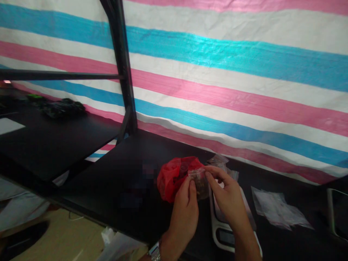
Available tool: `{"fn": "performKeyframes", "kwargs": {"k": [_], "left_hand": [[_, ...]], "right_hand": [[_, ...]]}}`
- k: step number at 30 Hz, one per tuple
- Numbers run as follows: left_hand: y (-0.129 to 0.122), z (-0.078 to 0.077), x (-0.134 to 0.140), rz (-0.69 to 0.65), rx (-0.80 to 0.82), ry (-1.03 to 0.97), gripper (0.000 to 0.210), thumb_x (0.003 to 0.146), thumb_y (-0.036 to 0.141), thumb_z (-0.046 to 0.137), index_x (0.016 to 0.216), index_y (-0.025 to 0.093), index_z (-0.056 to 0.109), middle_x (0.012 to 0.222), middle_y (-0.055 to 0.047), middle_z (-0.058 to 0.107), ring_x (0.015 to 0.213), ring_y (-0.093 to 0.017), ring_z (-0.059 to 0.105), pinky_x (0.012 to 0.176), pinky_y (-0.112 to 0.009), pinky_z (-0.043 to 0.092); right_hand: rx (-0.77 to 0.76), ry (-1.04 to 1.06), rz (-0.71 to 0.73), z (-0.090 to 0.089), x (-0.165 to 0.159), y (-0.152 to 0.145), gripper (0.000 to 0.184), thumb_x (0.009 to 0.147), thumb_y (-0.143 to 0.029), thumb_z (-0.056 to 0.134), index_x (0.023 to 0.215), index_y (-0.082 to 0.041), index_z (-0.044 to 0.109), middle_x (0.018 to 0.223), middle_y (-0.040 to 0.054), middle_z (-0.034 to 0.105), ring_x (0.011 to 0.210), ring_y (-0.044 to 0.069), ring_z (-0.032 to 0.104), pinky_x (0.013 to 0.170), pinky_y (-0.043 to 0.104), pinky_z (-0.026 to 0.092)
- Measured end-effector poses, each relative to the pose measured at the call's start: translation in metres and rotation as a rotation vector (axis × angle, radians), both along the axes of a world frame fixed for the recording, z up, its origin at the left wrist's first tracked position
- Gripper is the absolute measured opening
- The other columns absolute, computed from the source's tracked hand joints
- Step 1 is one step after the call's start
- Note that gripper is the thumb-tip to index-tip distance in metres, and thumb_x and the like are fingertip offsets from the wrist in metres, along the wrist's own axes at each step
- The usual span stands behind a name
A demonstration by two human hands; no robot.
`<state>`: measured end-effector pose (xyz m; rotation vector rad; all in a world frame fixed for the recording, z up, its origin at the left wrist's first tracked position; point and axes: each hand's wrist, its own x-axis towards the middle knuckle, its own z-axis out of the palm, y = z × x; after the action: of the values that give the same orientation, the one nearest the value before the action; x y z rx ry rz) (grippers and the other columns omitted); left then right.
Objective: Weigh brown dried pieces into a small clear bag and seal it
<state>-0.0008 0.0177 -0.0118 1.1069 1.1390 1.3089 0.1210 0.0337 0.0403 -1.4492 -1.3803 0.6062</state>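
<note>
A small clear plastic bag with dark contents sits between both hands, held above the black tabletop near its front-middle part. Its top edge runs roughly left to right, from the left thumb across to the right fingertips, and the filled body hangs down from that edge, so the long axis looks close to vertical in the view; the exact tilt is hard to tell because the fingers cover much of it. What the dark contents are cannot be made out.

The left hand pinches the bag's upper left corner, thumb and forefinger narrow and closed on the plastic. The right hand pinches the upper right part the same way, fingers drawn together on the film.

Just behind and left of the bag, touching it or nearly so, lies a crumpled red plastic bag on the table. Under the right hand lies a white, flat scale-like device, its long side running away from the person. Behind the fingers another bit of clear wrapping shows. To the right, well apart, lies a loose pile of empty clear bags. A striped pink, blue and white tarp hangs behind the table, and a black metal post stands at the left.
</note>
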Motion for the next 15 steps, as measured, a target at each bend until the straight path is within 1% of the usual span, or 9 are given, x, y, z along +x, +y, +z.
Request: {"fn": "performKeyframes", "kwargs": {"k": [2,4,5,7,9,11,15], "left_hand": [[-0.001,0.001,0.001,-0.036,0.149,0.173,0.039,0.109,0.037,0.039,0.124,0.022,0.072,0.125,-0.012,0.073,0.117,-0.025,0.07,0.106,-0.039,0.052],[-0.001,0.003,0.003,-0.058,0.276,0.326,0.039,0.11,0.035,0.036,0.123,0.023,0.072,0.117,-0.011,0.072,0.108,-0.025,0.071,0.097,-0.039,0.054],[-0.001,0.004,0.004,-0.081,0.332,0.375,0.039,0.11,0.034,0.036,0.124,0.023,0.071,0.115,-0.011,0.072,0.105,-0.025,0.072,0.094,-0.039,0.055],[-0.001,0.006,0.011,-0.123,0.413,0.41,0.039,0.111,0.032,0.035,0.13,0.025,0.068,0.116,-0.01,0.071,0.104,-0.024,0.072,0.091,-0.037,0.056],[-0.002,0.008,0.02,-0.133,0.447,0.415,0.038,0.111,0.03,0.034,0.132,0.025,0.066,0.118,-0.01,0.071,0.107,-0.023,0.073,0.091,-0.036,0.056],[-0.004,0.008,0.029,-0.12,0.454,0.428,0.037,0.112,0.029,0.033,0.129,0.024,0.066,0.117,-0.01,0.072,0.107,-0.023,0.073,0.092,-0.036,0.055],[-0.005,0.003,0.041,-0.08,0.471,0.478,0.033,0.111,0.027,0.035,0.12,0.022,0.066,0.11,-0.008,0.074,0.102,-0.022,0.074,0.089,-0.036,0.055]], "right_hand": [[0.008,0.062,-0.049,0.0,0.011,-0.004,0.034,0.083,-0.048,0.073,0.103,-0.021,0.077,0.093,0.0072,0.081,0.086,0.026,0.069,0.083,0.039,0.051],[0.012,0.127,-0.073,0.0,0.025,-0.01,0.042,0.081,-0.05,0.077,0.111,-0.021,0.074,0.088,0.0055,0.08,0.085,0.025,0.069,0.086,0.04,0.05],[0.01,0.153,-0.077,0.0,0.033,-0.014,0.045,0.08,-0.051,0.078,0.114,-0.021,0.073,0.088,0.0051,0.08,0.085,0.025,0.069,0.086,0.04,0.05],[-0.006,0.189,-0.092,0.001,0.052,-0.023,0.048,0.08,-0.053,0.08,0.115,-0.02,0.073,0.088,0.0056,0.08,0.085,0.025,0.069,0.086,0.039,0.051],[-0.044,0.208,-0.128,0.002,0.073,-0.033,0.048,0.078,-0.054,0.082,0.112,-0.02,0.074,0.088,0.0068,0.081,0.084,0.026,0.071,0.082,0.039,0.052],[-0.084,0.197,-0.173,0.001,0.091,-0.041,0.049,0.076,-0.054,0.083,0.11,-0.02,0.074,0.085,0.0073,0.081,0.083,0.027,0.072,0.079,0.038,0.053],[-0.113,0.067,-0.251,-0.012,0.113,-0.044,0.047,0.074,-0.055,0.079,0.104,-0.019,0.074,0.081,0.008,0.08,0.079,0.028,0.07,0.077,0.04,0.053]]}}
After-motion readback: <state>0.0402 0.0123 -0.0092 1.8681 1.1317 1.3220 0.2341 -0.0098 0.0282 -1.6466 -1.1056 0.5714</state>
